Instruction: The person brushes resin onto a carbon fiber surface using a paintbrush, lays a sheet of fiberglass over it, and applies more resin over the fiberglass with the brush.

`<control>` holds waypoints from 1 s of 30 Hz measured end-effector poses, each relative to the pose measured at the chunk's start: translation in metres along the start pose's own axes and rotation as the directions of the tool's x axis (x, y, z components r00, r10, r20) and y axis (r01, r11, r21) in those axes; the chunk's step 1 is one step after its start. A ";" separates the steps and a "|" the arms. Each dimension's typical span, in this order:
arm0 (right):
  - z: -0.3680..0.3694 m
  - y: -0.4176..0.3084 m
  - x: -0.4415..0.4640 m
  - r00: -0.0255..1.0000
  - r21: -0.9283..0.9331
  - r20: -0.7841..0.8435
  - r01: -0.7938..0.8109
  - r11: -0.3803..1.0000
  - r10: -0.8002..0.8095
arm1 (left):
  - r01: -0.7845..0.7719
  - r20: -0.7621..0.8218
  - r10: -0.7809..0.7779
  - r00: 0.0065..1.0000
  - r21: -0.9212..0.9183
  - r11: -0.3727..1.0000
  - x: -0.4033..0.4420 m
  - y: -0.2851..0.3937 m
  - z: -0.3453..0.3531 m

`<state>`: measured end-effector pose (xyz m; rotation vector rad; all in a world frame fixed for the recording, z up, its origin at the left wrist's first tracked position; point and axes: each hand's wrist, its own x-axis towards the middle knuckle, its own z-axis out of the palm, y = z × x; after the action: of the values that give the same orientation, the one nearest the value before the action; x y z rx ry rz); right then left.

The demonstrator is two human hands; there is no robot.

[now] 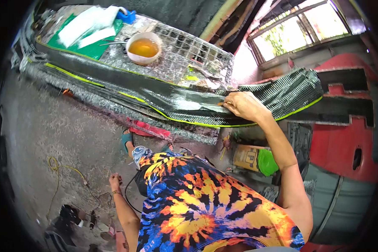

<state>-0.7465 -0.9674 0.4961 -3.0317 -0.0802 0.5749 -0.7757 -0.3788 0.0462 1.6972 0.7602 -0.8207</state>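
My right hand (244,105) is closed, pinching what looks like a small brush (221,103); only a short brownish bit of it shows. It presses down on a long strip of black woven carbon fibre cloth (292,90) with a yellow-green edge, laid along a long narrow part. Left of my fingers, a whitish, shiny wet-looking patch (187,102) spreads over the weave. My left hand (115,181) hangs low by my side, away from the bench, its fingers curled with nothing visible in them.
A white bowl of amber liquid (143,48) stands on the spattered bench, with scissors (113,42) beside it. White sheets (88,27) lie on green material, near a blue tape dispenser (127,17). A cardboard box (245,156) and yellow cord (73,169) are on the floor.
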 end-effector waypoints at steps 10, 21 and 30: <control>0.044 -0.044 0.140 0.971 0.062 0.095 0.215 0.975 -0.220 | 0.190 -0.104 -0.226 0.969 -0.282 0.941 -0.062 -0.132 0.012; 0.042 -0.022 0.082 0.983 0.356 -0.069 0.182 0.917 -0.168 | 0.168 -0.039 -0.179 0.983 -0.192 0.967 -0.012 -0.103 -0.010; -0.012 0.003 0.026 0.994 0.217 0.104 -0.044 0.975 0.022 | 0.131 -0.026 -0.136 0.990 -0.154 0.979 0.022 -0.076 -0.023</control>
<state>-0.7178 -0.9691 0.4980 -2.7953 0.0284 0.6902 -0.8218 -0.3363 -0.0077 1.5415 0.9462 -0.8045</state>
